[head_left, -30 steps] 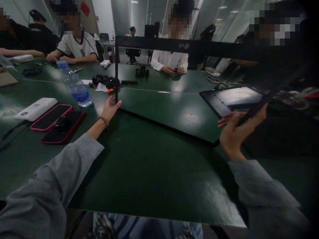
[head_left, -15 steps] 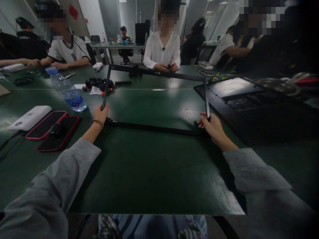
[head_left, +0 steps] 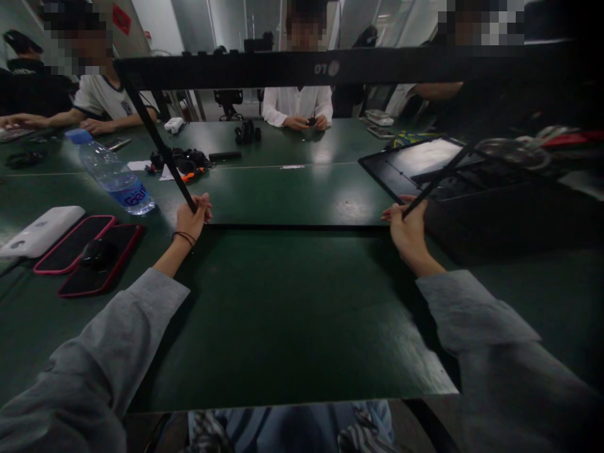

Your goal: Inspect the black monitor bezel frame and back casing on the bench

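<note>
Both my hands hold a thin black screen bezel (head_left: pixel 264 68), an open rectangular frame with an LG logo that reads mirrored. My left hand (head_left: pixel 192 217) is closed round its left side bar near the lower corner. My right hand (head_left: pixel 409 231) grips the right side bar, also low down. The frame tilts so that its logo bar is up and its thin bar runs level between my hands, above the green table (head_left: pixel 302 321). To the right, past my right hand, a dark flat panel (head_left: pixel 425 160) with a shiny surface lies on the table.
On the left are a tilted-looking water bottle (head_left: pixel 116 176), a white power bank (head_left: pixel 44 229) and two red-edged phones (head_left: pixel 78 245), one with a black mouse-like object (head_left: pixel 98 253) on it. Black gear (head_left: pixel 182 162) lies farther back. People sit across the table.
The bezel dipped lower half a second ago, its logo bar dropping to table height, then swung back up close to me. It now faces me squarely; both hands keep hold.
</note>
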A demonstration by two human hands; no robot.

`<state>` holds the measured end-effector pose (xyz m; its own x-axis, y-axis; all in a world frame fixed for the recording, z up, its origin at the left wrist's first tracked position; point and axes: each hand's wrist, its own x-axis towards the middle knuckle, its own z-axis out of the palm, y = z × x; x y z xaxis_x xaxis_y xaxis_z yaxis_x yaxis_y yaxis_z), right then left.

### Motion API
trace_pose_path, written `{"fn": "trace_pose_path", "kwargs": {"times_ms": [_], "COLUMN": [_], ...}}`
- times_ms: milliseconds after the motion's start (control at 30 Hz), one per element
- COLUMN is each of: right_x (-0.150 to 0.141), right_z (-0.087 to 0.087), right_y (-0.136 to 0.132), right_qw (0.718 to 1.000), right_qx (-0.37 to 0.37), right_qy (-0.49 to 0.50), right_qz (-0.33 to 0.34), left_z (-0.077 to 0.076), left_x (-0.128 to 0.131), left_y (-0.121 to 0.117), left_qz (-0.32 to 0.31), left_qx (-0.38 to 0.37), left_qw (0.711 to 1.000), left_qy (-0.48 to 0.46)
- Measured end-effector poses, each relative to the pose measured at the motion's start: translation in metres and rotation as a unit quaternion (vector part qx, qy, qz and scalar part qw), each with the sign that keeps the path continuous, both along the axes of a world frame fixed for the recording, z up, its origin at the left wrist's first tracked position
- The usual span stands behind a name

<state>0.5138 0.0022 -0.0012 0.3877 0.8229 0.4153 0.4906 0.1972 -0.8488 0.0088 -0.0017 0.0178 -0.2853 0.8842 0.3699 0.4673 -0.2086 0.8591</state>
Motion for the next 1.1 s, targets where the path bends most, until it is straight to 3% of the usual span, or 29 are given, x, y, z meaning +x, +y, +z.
{"fn": "trace_pose_path", "kwargs": {"times_ms": [267,567,700,1100], "right_x": [0.010,0.001,0.001,0.007], "right_z": [-0.015,-0.007,-0.004,-0.005], "right_y": [0.009,0.003,0.002,0.004], "right_qw": [0.999,0.996,0.996,0.994], "right_qx": [-0.042,-0.072,-0.087,-0.096], "right_qy": [0.003,0.053,0.022,-0.041], "right_qz": [0.010,0.021,0.011,-0.012], "left_z": [-0.002,-0.002,-0.004,-0.001], "left_x": [0.000,-0.002,-0.009,-0.003], "left_y": [0.008,0.005,0.008,0.006], "left_qz": [-0.010,0.011,0.020,0.005], "left_qx": [-0.048,-0.075,-0.101,-0.135], "left_qw": [0.998,0.996,0.992,0.990], "left_qy": [-0.024,0.038,0.074,0.046]}}
